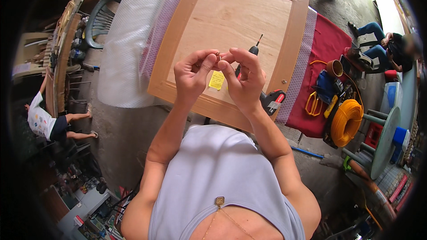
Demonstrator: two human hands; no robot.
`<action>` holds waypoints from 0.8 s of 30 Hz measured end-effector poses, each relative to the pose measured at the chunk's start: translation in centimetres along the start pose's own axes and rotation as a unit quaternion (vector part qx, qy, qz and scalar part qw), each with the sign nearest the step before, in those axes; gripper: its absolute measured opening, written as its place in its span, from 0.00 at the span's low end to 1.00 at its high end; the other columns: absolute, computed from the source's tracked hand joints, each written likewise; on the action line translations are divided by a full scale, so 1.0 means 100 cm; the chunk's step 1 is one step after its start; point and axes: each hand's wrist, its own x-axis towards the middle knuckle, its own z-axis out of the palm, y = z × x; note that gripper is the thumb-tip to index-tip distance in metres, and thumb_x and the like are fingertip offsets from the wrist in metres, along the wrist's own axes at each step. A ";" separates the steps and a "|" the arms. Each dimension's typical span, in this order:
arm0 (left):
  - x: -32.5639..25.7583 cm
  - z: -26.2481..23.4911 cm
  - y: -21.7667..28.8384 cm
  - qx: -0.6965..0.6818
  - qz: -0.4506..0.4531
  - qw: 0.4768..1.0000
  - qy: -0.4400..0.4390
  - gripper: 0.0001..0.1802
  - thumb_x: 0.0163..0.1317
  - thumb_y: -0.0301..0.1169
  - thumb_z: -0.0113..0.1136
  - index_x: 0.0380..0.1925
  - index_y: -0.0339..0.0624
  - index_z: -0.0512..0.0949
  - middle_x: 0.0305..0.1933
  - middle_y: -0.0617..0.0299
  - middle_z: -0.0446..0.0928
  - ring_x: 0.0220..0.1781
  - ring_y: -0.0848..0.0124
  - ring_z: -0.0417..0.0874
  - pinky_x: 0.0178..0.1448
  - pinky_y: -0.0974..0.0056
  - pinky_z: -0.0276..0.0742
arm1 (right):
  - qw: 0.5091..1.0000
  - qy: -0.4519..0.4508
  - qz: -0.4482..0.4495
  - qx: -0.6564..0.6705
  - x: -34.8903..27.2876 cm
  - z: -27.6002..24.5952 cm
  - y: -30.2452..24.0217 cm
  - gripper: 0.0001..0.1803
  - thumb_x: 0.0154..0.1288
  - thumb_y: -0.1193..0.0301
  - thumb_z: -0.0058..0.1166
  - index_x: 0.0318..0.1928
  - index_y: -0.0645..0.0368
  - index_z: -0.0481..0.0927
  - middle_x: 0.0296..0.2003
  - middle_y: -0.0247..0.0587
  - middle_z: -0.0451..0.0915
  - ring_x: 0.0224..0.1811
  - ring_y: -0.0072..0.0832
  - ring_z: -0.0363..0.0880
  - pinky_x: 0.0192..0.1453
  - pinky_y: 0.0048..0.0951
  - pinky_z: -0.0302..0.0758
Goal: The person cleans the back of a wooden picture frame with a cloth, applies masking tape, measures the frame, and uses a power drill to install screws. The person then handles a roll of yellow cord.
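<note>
My left hand [192, 74] and my right hand [245, 76] meet above a framed wooden panel [240, 6], thumbs and fingertips bent in a pinch. Between the fingertips shows a small coppery metal piece [218, 56], too small to name. The left thumb and forefinger close on it, and the right fingertips press at its other side. Beneath my right hand lies a black and red power drill [272, 101], its bit pointing away and its middle partly hidden by the hand. A yellow sticky note [216, 80] rests on the panel between my wrists.
Bubble wrap [129, 62] pads the table at left. On a red cloth [327, 40] at right lie yellow-handled scissors [313, 104], an orange coil [346, 123] and a brown round container [334, 68]. One person [391, 46] sits at far right; another [46, 118] is at far left.
</note>
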 end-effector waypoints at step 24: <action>0.022 -0.106 -0.062 0.305 0.059 0.950 -0.020 0.04 0.60 0.25 0.62 0.32 0.35 0.80 0.29 0.59 0.82 0.30 0.76 0.82 0.34 0.69 0.78 | 0.914 -0.152 0.375 -0.017 -0.015 0.048 0.087 0.14 0.57 0.68 0.66 0.41 0.62 0.82 0.38 0.38 0.82 0.37 0.23 0.80 0.32 0.21 0.73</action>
